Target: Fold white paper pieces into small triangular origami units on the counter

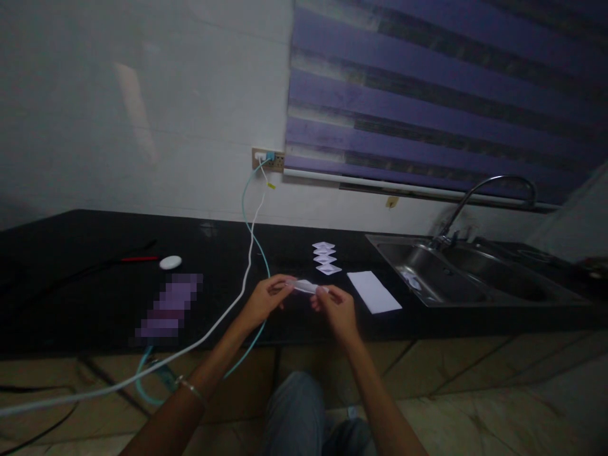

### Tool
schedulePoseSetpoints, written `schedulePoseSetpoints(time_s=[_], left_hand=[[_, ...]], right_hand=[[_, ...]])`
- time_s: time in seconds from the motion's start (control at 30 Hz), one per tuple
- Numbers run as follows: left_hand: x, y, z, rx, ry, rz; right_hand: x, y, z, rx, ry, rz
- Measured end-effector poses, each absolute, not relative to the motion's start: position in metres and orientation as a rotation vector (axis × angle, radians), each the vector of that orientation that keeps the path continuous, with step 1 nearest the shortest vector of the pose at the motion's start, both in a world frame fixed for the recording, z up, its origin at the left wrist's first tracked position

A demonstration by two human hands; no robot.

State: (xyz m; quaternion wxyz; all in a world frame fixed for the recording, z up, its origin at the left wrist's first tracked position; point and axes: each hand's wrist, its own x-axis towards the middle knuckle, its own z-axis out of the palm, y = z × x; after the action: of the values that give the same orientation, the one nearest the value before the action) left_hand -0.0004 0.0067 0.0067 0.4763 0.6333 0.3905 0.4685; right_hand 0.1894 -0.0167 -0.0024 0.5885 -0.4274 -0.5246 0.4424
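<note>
Between my two hands, just above the black counter, is a small folded white paper (304, 287). My left hand (268, 299) pinches its left end, and my right hand (336, 307) pinches the right end. Beyond it, several folded paper boats (325, 259) lie in a column on the counter. To the right of my right hand rests a flat stack of white paper (374, 292). My fingers hide both ends of the held piece.
A steel double sink (422, 272) with a curved faucet (491, 180) is on the right. White (247, 266) and teal (265, 253) cables run from the wall outlet (268, 159) past my left arm. A white disc (170, 262) and a blurred purple object (168, 305) lie on the left.
</note>
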Motion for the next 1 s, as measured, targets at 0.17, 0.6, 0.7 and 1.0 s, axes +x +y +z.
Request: schedulePoseSetpoints(time_s=[0.17, 0.6, 0.7, 1.0], left_hand=[[-0.0002, 0.0112, 0.0018, 1.603, 0.917, 1.099], [-0.0007, 0.0101, 0.0022, 1.581, 0.959, 1.091], [-0.0015, 0.0095, 0.0027, 1.594, 0.962, 1.085], [-0.0014, 0.0098, 0.0034, 1.586, 0.911, 1.071]], right_hand=[[0.1883, -0.0179, -0.0007, -0.999, -1.293, 1.007], [0.1886, -0.0152, -0.0035, -0.997, -1.338, 0.983], [0.1878, -0.0138, -0.0052, -0.981, -1.294, 1.007], [0.1882, -0.0116, -0.0080, -1.031, -1.217, 1.023]])
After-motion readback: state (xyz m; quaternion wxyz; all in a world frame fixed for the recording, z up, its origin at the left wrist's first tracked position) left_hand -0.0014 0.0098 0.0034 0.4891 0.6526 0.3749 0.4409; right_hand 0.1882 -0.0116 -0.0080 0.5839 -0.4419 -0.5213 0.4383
